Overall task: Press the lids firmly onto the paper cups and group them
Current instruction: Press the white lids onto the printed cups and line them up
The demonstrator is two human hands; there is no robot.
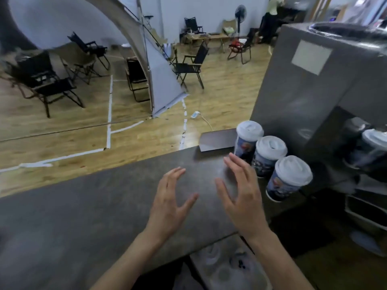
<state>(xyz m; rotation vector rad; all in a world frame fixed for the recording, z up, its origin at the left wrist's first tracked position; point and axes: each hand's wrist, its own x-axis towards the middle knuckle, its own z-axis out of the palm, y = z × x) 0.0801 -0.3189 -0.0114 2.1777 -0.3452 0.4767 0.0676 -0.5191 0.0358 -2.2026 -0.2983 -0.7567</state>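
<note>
Head view | we see counter [83, 206] | machine [314, 91] at its right end | three cups [262, 163] in a row beside machine, lids [271, 147] on | our left hand [169, 204] and right hand [244, 197] above counter, fingers spread, gripping nothing

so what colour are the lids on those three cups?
White lids on all three cups, clearest in the head view.

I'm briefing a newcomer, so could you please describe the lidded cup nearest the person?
Find the big grey machine on the right of the dark counter. Three white-lidded paper cups stand in a diagonal row beside it. Yours is the near-end cup, just right of the right hand.
</note>
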